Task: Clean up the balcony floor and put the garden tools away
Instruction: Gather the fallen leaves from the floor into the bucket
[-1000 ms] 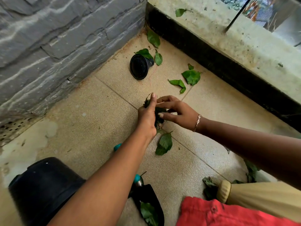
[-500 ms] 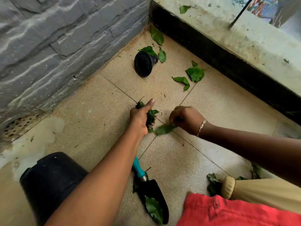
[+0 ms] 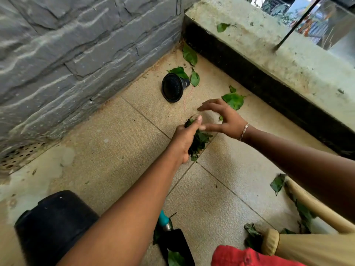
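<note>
My left hand (image 3: 185,140) grips a bunch of green leaves (image 3: 198,143) just above the tan tiled floor (image 3: 119,143). My right hand (image 3: 223,117) hovers beside it with fingers spread, holding nothing, close to a large leaf (image 3: 234,100). More loose leaves (image 3: 190,55) lie in the corner beside a black watering-can rose (image 3: 172,87) lying on its side. A hand trowel with a teal handle (image 3: 163,220) and black blade (image 3: 176,244) lies on the floor under my left forearm, with a leaf on its blade.
A black plant pot (image 3: 51,225) stands at bottom left. A grey stone wall (image 3: 76,47) closes the left side, a concrete ledge (image 3: 269,47) with one leaf the right. A floor drain grate (image 3: 13,158) sits at the wall's foot. Leaves (image 3: 277,184) lie by my knee.
My right hand passed its leaf into the bunch held by my left hand, then opened and reached forward towards the large leaf. The view shifted slightly.
</note>
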